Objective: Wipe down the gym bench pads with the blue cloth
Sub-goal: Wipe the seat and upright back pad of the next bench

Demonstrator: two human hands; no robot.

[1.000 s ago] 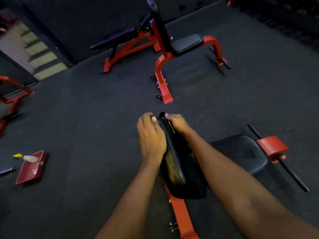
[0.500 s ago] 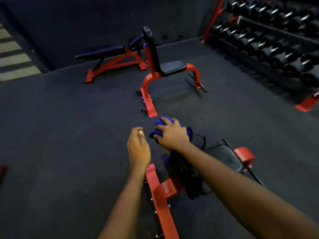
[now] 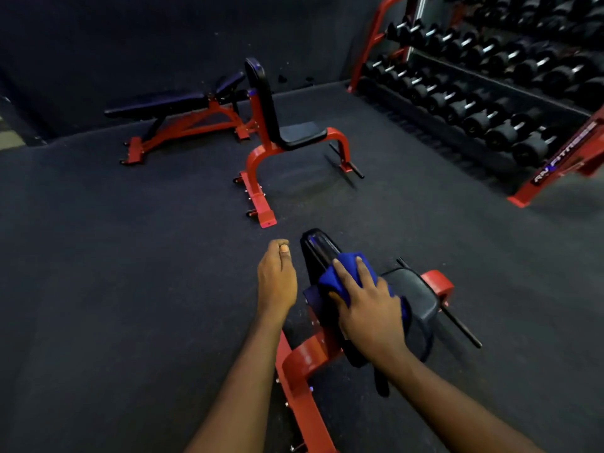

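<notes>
Pressing the blue cloth (image 3: pixel 343 273) against the upright back pad (image 3: pixel 318 248) of the near bench, the right hand (image 3: pixel 369 308) lies with fingers spread and nearly straight. The left hand (image 3: pixel 276 279) hovers just beside the pad, loosely curled, holding nothing. A red rack frame (image 3: pixel 565 155) reads "FITNESS".

Dark rubber floor (image 3: pixel 130 256) carries four pieces: a red-framed seat bench (image 3: pixel 307 358) at six o'clock, a second seat bench (image 3: pixel 256 158) at twelve, an adjustable bench (image 3: pixel 183 125) at eleven, and a dumbbell rack (image 3: pixel 562 161) at two.
</notes>
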